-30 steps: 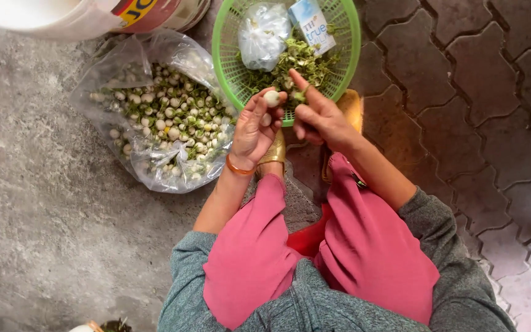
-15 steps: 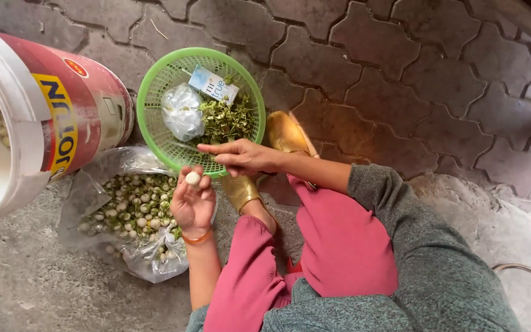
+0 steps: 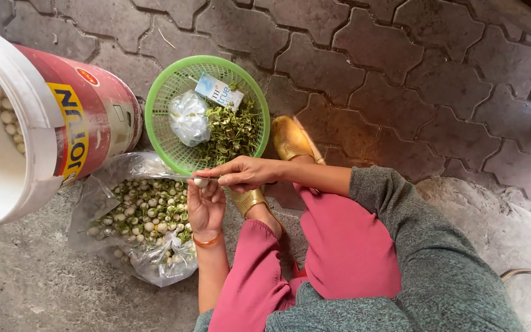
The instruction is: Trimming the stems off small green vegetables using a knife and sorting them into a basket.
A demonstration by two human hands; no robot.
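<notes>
My left hand (image 3: 206, 208) is palm up over my knee and pinches a small round white seed (image 3: 201, 182) at its fingertips. My right hand (image 3: 244, 174) reaches across from the right, its fingers closed on a thin blade (image 3: 182, 177) that rests against the seed. Both hands meet just below the near rim of a green plastic basket (image 3: 155, 101). The basket holds green husk scraps (image 3: 232, 132), a crumpled clear bag (image 3: 188, 117) and a small carton (image 3: 218, 92). Left of my hands lies an open plastic bag of several white-green seeds (image 3: 145, 212).
A large white and red bucket (image 3: 87, 123) lies on its side at the left, with pale seeds inside its mouth (image 3: 7, 120). My gold shoes (image 3: 290, 138) rest on the paving stones beside the basket. Pink trousers (image 3: 339, 252) and a grey sleeve (image 3: 413, 233) fill the lower right.
The view has held steadier and closer. My right hand has come down from the basket rim onto the seed that my left hand holds up.
</notes>
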